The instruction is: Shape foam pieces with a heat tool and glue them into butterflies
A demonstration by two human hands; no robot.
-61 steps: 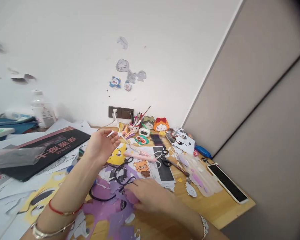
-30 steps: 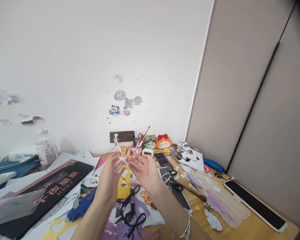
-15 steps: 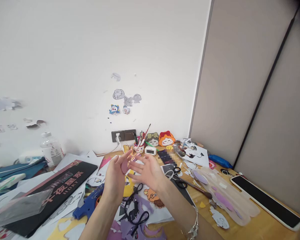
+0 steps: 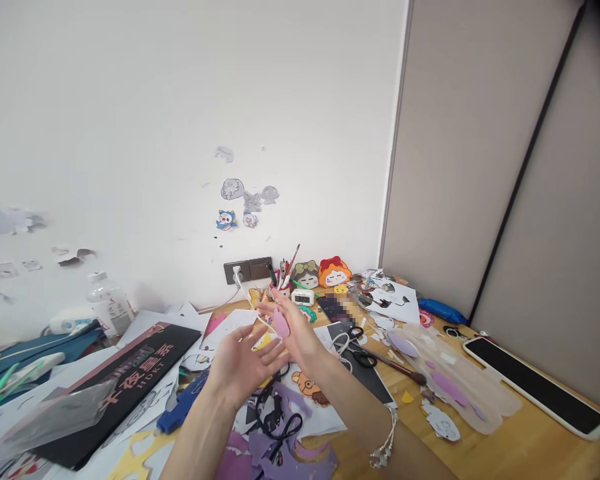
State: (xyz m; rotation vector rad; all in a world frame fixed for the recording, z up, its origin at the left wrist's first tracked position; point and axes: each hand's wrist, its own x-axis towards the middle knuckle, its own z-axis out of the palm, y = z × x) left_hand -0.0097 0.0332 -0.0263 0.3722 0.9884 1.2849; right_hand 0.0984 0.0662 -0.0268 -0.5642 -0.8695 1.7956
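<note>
In the head view, we see a lilac oval cutout [image 4: 281,324] near the centre of the frame, against our right hand [image 4: 300,335]; we cannot tell whether the fingers pinch it. Our left hand [image 4: 245,363], just below and left, is spread wide, nothing visible in it. We judge the cutout light, thin and easily creased, best taken by its edges.

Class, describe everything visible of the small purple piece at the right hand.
The purple piece is a plain, pinkish oval with no visible print. It looks thin, perhaps paper or foam. Raised above the desk, it stands roughly upright against the inner side of the right hand; the grip is unclear, as is whether the left hand touches it.
</note>
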